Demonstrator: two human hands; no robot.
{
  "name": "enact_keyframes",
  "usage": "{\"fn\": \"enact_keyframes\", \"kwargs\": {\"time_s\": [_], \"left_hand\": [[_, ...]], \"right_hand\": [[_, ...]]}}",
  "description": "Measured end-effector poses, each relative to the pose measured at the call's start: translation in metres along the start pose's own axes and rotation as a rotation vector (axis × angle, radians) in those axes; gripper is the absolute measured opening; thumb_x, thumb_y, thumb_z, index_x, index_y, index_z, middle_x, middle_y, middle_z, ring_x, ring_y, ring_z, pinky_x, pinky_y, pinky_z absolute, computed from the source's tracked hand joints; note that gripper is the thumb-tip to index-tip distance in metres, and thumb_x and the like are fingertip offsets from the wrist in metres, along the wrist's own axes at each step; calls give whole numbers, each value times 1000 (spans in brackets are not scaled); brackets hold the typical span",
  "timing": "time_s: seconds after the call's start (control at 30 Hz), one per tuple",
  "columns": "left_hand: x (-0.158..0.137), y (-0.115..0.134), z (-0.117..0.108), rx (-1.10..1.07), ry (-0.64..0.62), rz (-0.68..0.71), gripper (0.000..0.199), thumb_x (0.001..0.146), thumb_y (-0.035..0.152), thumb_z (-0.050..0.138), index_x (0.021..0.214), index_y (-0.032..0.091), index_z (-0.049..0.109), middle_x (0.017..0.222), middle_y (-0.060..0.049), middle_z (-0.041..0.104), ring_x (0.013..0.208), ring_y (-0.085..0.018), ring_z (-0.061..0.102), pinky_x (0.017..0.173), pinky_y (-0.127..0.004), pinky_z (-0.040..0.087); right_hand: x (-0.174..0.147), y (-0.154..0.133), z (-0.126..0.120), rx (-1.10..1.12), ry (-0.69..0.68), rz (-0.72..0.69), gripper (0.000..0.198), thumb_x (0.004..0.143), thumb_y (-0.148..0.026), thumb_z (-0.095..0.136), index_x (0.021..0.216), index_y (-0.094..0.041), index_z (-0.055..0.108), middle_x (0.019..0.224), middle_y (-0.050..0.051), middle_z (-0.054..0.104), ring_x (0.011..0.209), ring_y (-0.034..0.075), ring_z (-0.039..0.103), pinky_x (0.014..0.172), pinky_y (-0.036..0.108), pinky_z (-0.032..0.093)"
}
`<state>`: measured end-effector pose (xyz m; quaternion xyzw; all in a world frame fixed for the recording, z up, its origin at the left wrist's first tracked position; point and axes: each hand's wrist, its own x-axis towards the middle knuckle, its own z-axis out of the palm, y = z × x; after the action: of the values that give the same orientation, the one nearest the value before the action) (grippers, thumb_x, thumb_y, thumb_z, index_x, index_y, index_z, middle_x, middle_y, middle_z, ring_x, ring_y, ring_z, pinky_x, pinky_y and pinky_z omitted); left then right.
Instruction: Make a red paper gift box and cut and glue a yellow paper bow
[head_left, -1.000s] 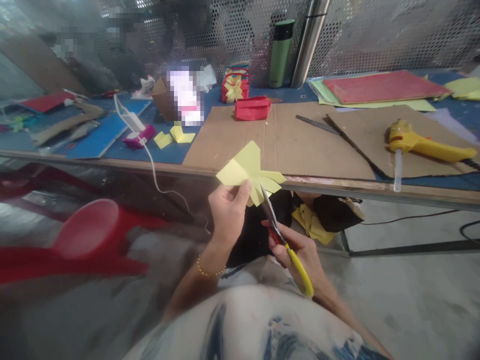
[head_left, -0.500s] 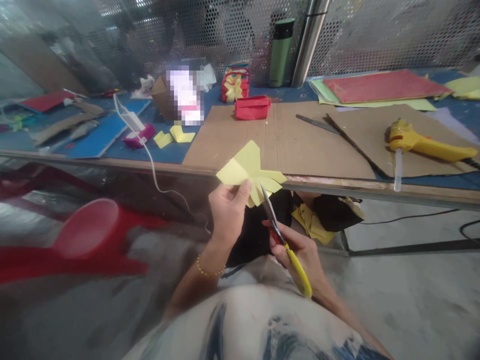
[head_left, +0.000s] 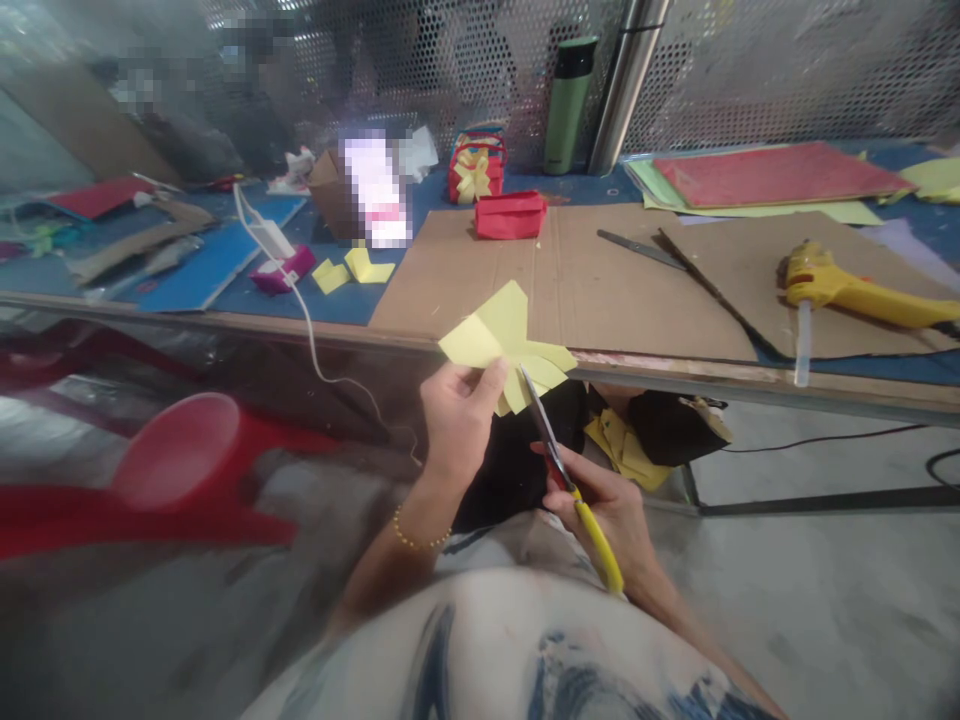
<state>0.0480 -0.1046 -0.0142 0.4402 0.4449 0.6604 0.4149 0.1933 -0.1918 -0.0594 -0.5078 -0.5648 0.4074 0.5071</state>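
Observation:
My left hand (head_left: pixel 459 415) pinches a yellow paper cutout (head_left: pixel 504 335) between thumb and fingers, just off the table's front edge. Slits divide the paper into several pointed lobes that spread out from its middle. In my right hand (head_left: pixel 600 495) are scissors (head_left: pixel 553 445) with yellow handles, their blades pointing up and to the left. The blade tips lie at the paper's lower right lobes, close to its centre. Red shows on the inner side of the scissor grip. Part of my right fingers is hidden behind the handles.
On the table lie a cardboard sheet (head_left: pixel 585 290), a red folded paper piece (head_left: pixel 510 215), a yellow glue gun (head_left: pixel 840 285), a knife-like blade (head_left: pixel 637 248) and small yellow paper pieces (head_left: pixel 367 268). A green bottle (head_left: pixel 568 110) stands behind. A red stool (head_left: pixel 180 450) is at the left.
The view has shifted slightly, so the table things sit a little further right. Both hands keep their holds; the paper has tilted slightly against the scissor blades.

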Motion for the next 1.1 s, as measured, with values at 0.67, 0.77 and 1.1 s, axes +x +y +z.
{"fn": "enact_keyframes", "kwargs": {"time_s": [0.67, 0.77, 1.1], "left_hand": [[7, 2, -7, 18, -17, 11, 16, 74, 28, 86, 78, 14, 78, 73, -5, 77, 66, -14, 69, 65, -23, 56], [14, 2, -13, 53, -10, 42, 18, 75, 30, 84, 80, 14, 79, 75, -6, 78, 69, -16, 71, 66, -25, 57], [26, 4, -35, 96, -207, -41, 25, 71, 29, 86, 90, 13, 82, 87, -10, 81, 83, -23, 76, 79, -32, 61]], "right_hand": [[-2, 5, -2, -9, -57, 14, 48, 81, -52, 76, 112, -16, 80, 63, -1, 60, 53, 12, 49, 48, 24, 44], [-7, 11, -6, -15, -52, 13, 44, 81, -49, 75, 110, -17, 81, 62, -1, 60, 53, 13, 51, 48, 23, 45], [-7, 20, -27, -15, 166, 78, 40, 82, -44, 77, 116, -21, 78, 71, -1, 61, 48, 9, 44, 37, 20, 36]]}}
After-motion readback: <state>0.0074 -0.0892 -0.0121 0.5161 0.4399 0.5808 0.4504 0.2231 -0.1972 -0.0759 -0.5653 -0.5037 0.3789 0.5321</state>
